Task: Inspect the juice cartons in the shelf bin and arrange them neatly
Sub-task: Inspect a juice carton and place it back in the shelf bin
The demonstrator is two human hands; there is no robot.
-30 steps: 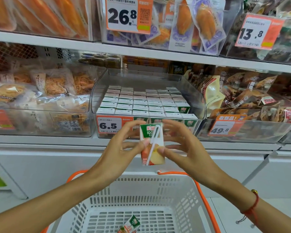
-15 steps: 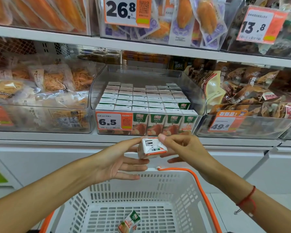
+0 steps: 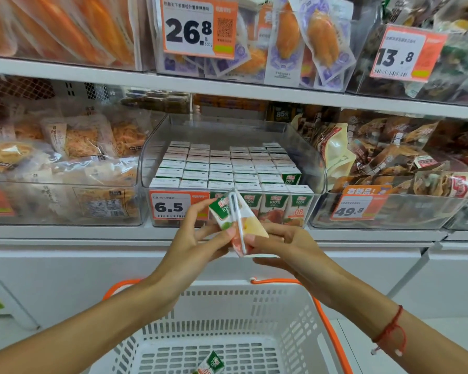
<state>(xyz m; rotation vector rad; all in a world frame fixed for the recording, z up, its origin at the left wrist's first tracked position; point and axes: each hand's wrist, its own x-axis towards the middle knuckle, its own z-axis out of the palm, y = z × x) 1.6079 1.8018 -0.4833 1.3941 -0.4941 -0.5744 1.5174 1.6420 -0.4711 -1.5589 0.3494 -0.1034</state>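
Note:
A small green-and-white juice carton (image 3: pixel 227 217) with a straw taped to it is held tilted in front of the shelf edge. My left hand (image 3: pixel 195 238) pinches its left side and my right hand (image 3: pixel 281 244) grips its lower right corner. Behind it stands the clear shelf bin (image 3: pixel 308 157), filled with several neat rows of the same juice cartons (image 3: pixel 227 168). The bin's front row (image 3: pixel 281 209) shows its green labels beside a 6.5 price tag (image 3: pixel 170 206).
A white shopping basket (image 3: pixel 227 306) with orange handles sits below my arms; one more juice carton (image 3: pixel 211 364) lies on its floor. Clear bins of bagged snacks flank the juice bin on the left (image 3: pixel 65 163) and right (image 3: pixel 389 168). A shelf above carries packaged food.
The carton showed its straw side upright, was then tipped flat showing an end, and is now turned back with a corner edge and the straw facing me, held slightly higher.

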